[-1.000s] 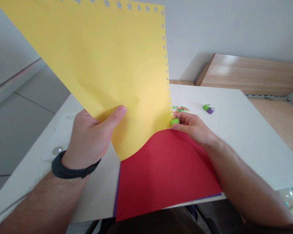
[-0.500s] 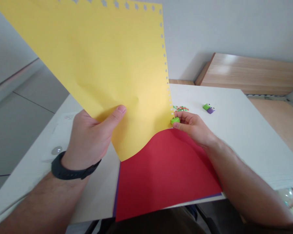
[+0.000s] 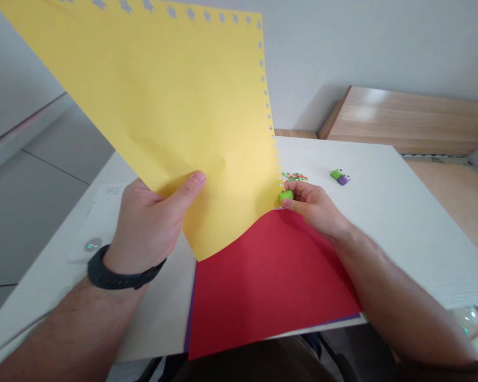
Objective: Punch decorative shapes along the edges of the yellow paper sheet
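Note:
A yellow sheet of paper (image 3: 207,106), with star-shaped holes along its top edge and a row of holes down its right edge, stands raised and slightly bent. My left hand (image 3: 155,223) pinches it near the lower left edge, thumb on the front and fingers hidden behind. At the sheet's lower right corner my right hand (image 3: 313,204) closes its thumb and fingers around a small green craft punch (image 3: 286,197), which sits at the paper's edge. Below lies a red sheet of paper (image 3: 271,286), with a purple sheet (image 3: 190,318) showing under it.
Small orange and green paper cutouts (image 3: 297,176) lie beyond my right hand. Farther right on the white table (image 3: 402,228) are two more little punches, green (image 3: 336,173) and purple (image 3: 343,180), with eyes. A wooden panel (image 3: 418,119) stands at the back right.
The yellow sheet's upper part has tilted slightly down and left, bringing more star holes into view. Both hands keep their grips, nearly still.

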Action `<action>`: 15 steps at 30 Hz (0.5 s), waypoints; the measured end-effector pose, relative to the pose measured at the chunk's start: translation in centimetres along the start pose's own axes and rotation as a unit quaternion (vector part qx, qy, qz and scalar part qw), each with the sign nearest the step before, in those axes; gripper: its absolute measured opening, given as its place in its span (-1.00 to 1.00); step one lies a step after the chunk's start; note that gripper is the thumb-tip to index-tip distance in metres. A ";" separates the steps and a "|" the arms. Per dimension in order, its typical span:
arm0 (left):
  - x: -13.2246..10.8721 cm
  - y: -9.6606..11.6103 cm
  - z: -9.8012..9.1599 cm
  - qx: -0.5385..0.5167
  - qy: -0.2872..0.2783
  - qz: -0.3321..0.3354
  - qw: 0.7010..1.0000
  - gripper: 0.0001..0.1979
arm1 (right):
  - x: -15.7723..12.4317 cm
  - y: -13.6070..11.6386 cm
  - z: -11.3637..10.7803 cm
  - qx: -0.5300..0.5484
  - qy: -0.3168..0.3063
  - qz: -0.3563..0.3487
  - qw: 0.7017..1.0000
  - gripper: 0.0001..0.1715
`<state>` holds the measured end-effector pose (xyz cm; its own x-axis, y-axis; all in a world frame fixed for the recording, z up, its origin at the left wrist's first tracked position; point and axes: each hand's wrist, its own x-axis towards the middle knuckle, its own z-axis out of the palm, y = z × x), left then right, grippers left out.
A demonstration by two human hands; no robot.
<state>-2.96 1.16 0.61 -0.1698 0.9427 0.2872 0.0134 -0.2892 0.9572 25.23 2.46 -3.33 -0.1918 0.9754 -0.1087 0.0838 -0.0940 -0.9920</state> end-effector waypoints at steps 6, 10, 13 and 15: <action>0.1 -0.1 -0.1 -0.023 -0.002 0.000 1.000 -0.60 | 0.5 0.6 -0.3 -0.020 0.003 -0.010 1.000 -0.66; 0.1 -0.4 -0.1 -0.026 -0.002 0.007 1.000 -0.57 | 0.7 0.8 -0.3 -0.042 0.007 -0.019 0.999 -0.66; 0.2 -0.7 -0.1 -0.025 0.001 0.010 1.000 -0.58 | 0.8 0.9 -0.3 -0.051 0.016 -0.026 0.998 -0.67; 0.2 -0.8 -0.1 -0.019 0.001 0.019 1.000 -0.59 | 0.8 0.9 -0.3 -0.051 0.017 -0.029 0.998 -0.67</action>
<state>-3.08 1.57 -0.04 -0.1728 0.9305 0.3229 -0.0178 -0.3307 0.9436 25.42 3.19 -4.24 -0.1653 0.9851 -0.0478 0.1733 -0.0187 -0.9847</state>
